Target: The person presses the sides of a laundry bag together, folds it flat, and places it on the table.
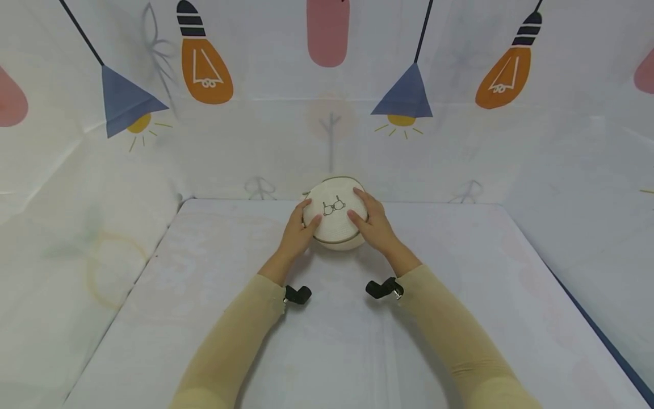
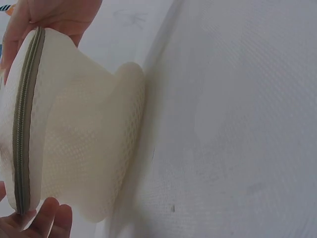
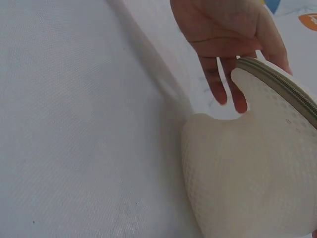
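Observation:
A round cream mesh zip bag [image 1: 337,227] is at the far middle of the table, its top facing up with a small dark glasses-like line drawing [image 1: 334,206]. My left hand [image 1: 300,230] grips its left side, thumb on top and fingers around the edge. On the opposite side my right hand [image 1: 377,222] holds it likewise, thumb and fingers spread over the lid rim. In the left wrist view an olive zipper [image 2: 22,124] runs along the upper rim, and the soft mesh wall below is dented. The bag's base is right at the table surface.
The white-covered table [image 1: 327,341] ends at a pale curtain [image 1: 286,136] printed with lamps and bulbs, just behind the bag. Black wrist camera mounts [image 1: 298,294] stick out inward from both sleeves. Curtain sides rise at left and right.

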A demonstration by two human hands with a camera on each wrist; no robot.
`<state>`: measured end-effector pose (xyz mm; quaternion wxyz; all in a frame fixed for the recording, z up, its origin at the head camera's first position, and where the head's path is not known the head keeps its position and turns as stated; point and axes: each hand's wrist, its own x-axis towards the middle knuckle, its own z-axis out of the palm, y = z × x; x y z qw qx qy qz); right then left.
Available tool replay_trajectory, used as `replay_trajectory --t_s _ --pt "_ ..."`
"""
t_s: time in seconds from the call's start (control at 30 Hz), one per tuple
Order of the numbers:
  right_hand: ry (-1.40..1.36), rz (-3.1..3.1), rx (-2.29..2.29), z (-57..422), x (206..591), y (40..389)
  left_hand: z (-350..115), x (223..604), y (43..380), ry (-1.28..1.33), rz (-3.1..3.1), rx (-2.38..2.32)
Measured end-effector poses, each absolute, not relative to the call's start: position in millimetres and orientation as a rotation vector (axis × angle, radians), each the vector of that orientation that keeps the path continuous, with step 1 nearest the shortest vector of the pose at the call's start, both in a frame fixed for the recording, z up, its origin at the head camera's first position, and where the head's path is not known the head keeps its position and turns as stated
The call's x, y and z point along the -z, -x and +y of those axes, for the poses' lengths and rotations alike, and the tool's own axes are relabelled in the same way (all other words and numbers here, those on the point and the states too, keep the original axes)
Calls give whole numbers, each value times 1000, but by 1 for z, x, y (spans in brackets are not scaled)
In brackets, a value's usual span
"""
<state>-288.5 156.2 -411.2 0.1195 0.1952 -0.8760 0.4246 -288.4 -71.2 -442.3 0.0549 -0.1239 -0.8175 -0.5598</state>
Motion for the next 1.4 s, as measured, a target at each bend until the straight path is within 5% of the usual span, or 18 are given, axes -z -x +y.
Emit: replay_trajectory --t_s 1.4 --pt "-482 -2539 -1631 159 394 269 -66 410 271 406 -2310 1953"
